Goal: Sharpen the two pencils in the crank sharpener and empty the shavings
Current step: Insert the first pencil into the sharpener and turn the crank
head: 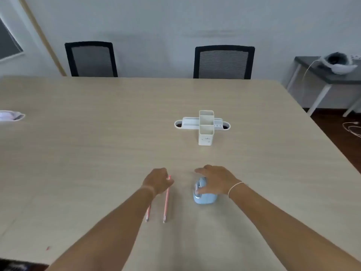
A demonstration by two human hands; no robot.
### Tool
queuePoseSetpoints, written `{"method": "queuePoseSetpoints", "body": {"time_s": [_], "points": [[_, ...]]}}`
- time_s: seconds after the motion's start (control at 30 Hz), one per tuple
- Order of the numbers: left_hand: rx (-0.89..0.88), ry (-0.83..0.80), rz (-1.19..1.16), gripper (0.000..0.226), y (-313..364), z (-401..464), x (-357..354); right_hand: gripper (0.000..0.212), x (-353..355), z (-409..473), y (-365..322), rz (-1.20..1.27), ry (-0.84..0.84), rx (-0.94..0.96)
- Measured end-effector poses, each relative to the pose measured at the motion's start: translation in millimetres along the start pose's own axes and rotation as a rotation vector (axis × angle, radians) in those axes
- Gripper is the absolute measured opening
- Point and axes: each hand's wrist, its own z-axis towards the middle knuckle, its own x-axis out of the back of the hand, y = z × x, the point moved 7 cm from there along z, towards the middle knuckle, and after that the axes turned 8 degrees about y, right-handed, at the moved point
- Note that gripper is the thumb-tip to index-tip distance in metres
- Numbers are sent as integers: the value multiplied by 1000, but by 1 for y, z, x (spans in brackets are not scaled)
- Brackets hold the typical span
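Note:
Two pink pencils lie side by side on the wooden table (97, 133), running toward me. The right pencil (166, 200) shows nearly full length; the left pencil (148, 214) is mostly hidden under my left forearm. My left hand (157, 181) rests over their far ends, fingers curled around the right pencil's far end. A light blue crank sharpener (204, 198) stands to the right of the pencils. My right hand (214, 180) lies on top of it, thumb on its near left side, fingers spread over its far end.
A white desk organiser (205, 126) with several compartments stands beyond the hands at mid table. Two black mesh chairs (222, 62) are at the far edge. A white object (11, 115) lies at the left edge. A grey side table (322, 75) stands at right.

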Motion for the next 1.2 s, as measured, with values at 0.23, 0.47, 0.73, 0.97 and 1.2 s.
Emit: {"method": "queuePoseSetpoints", "body": {"time_s": [0.23,0.47,0.73,0.97,1.2], "points": [[48,-79,76,31,-10,-14,-46,70,-11,0,2,-130,5,73],[54,-61,-70,22,-5,-14,-52,55,-11,-1,7,-109,0,49],[-160,-165,-83,25,-4,-7,-26,62,-11,-2,7,-111,-24,46],[-181,-196,-150,27,-6,-6,-11,62,-10,-3,6,-113,-26,50],[-195,-208,-128,30,-5,-11,-14,63,-10,-4,6,-107,-16,43]]}}
